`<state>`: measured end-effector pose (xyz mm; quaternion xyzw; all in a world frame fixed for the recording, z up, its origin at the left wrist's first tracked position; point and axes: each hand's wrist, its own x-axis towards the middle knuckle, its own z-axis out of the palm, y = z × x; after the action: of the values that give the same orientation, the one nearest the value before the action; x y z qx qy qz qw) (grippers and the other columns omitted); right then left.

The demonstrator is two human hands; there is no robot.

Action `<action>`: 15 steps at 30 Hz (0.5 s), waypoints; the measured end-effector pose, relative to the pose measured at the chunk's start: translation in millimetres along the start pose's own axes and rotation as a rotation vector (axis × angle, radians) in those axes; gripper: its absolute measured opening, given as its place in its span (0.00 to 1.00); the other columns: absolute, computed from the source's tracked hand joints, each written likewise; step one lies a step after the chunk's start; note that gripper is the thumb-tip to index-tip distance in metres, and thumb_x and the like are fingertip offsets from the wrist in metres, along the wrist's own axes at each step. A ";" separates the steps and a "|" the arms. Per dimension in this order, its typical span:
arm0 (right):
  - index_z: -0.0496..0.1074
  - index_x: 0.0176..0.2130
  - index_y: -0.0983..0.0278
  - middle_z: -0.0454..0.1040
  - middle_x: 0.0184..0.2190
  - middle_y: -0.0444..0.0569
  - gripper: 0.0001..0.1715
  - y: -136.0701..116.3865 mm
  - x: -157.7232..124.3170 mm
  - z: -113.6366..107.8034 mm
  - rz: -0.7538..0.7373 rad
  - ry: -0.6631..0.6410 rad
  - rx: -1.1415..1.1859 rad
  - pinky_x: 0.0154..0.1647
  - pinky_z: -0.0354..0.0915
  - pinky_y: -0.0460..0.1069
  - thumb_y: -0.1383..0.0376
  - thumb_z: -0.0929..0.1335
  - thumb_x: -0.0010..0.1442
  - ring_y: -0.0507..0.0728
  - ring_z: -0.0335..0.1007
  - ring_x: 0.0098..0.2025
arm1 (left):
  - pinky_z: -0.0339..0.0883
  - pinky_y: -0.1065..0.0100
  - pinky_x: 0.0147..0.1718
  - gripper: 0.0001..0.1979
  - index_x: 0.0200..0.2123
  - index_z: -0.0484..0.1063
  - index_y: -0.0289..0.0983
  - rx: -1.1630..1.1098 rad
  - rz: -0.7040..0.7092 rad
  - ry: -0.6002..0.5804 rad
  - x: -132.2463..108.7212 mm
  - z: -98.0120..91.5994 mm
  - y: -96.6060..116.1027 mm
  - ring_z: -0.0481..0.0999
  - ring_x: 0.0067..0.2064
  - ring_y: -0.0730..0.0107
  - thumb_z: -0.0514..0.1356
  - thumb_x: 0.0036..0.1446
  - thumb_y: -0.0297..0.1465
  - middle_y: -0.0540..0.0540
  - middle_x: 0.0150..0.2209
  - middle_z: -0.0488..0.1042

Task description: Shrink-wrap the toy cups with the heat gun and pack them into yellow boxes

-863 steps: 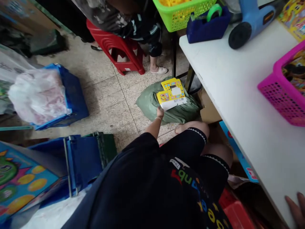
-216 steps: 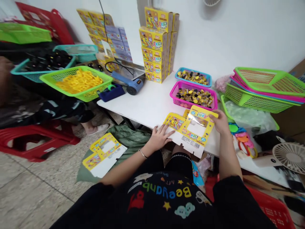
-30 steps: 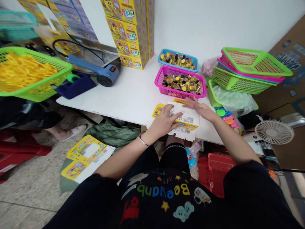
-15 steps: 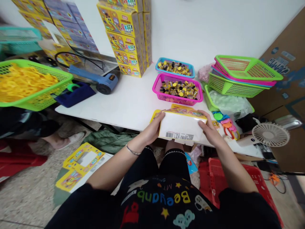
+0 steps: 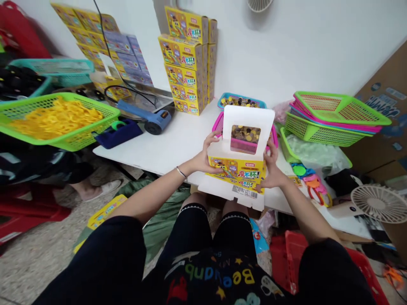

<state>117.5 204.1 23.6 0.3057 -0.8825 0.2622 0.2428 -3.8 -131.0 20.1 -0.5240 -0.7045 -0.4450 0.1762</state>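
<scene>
Both hands hold a yellow printed cardboard box (image 5: 237,169) above the white table (image 5: 178,146). Its white inner side shows on a tall panel (image 5: 248,114) that stands upright, with a window cutout through it. A white tab (image 5: 229,192) sticks out toward me at the bottom. My left hand (image 5: 206,159) grips the box's left side, and my right hand (image 5: 270,169) grips its right side. Through the window I see a pink basket (image 5: 218,125) of small gold-and-black capped tubs, which the box partly hides.
A blue basket (image 5: 241,101) and stacked yellow boxes (image 5: 184,63) stand behind. To the left are a blue heat gun (image 5: 154,120), a tape dispenser (image 5: 117,133) and a green basket of yellow pieces (image 5: 57,123). A co-worker's foot (image 5: 100,190) rests on the floor.
The box has gone from a flat yellow blank, through a folded, pressed shape, to a raised one with its windowed panel upright. My hands have moved to its sides. The view has shifted.
</scene>
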 end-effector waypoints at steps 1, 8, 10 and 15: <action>0.44 0.74 0.46 0.23 0.78 0.48 0.83 6.0 -0.1 10.9 -0.009 0.004 0.019 0.76 0.39 0.77 0.29 0.78 0.30 0.79 0.15 0.79 | 0.70 0.45 0.59 0.61 0.65 0.42 0.49 0.000 0.007 0.033 -6.2 7.6 -10.7 0.56 0.72 0.43 0.77 0.37 0.52 0.31 0.66 0.53; 0.37 0.72 0.51 0.25 0.77 0.60 0.78 33.3 -21.3 51.4 0.055 -0.153 0.132 0.75 0.41 0.76 0.26 0.73 0.39 0.78 0.20 0.79 | 0.69 0.42 0.59 0.55 0.54 0.47 0.48 -0.017 -0.062 0.087 -48.2 40.5 -48.4 0.60 0.67 0.49 0.79 0.33 0.52 0.37 0.57 0.55; 0.38 0.71 0.49 0.34 0.77 0.59 0.69 36.9 -27.3 53.2 0.049 -0.116 0.170 0.75 0.45 0.75 0.29 0.72 0.46 0.75 0.29 0.79 | 0.63 0.38 0.63 0.53 0.53 0.47 0.49 0.001 -0.001 0.061 -53.4 38.7 -50.9 0.59 0.69 0.48 0.80 0.33 0.48 0.38 0.58 0.57; 0.53 0.66 0.48 0.62 0.66 0.56 0.48 33.2 -35.3 55.8 0.045 0.058 0.226 0.73 0.53 0.73 0.38 0.70 0.55 0.72 0.50 0.75 | 0.57 0.36 0.68 0.51 0.56 0.48 0.50 0.018 -0.021 -0.099 -55.7 29.6 -47.3 0.59 0.71 0.48 0.78 0.38 0.45 0.36 0.61 0.62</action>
<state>104.9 207.0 -49.2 0.3035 -0.8465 0.3743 0.2263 -18.0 -142.0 -56.7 -0.5363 -0.7220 -0.4138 0.1410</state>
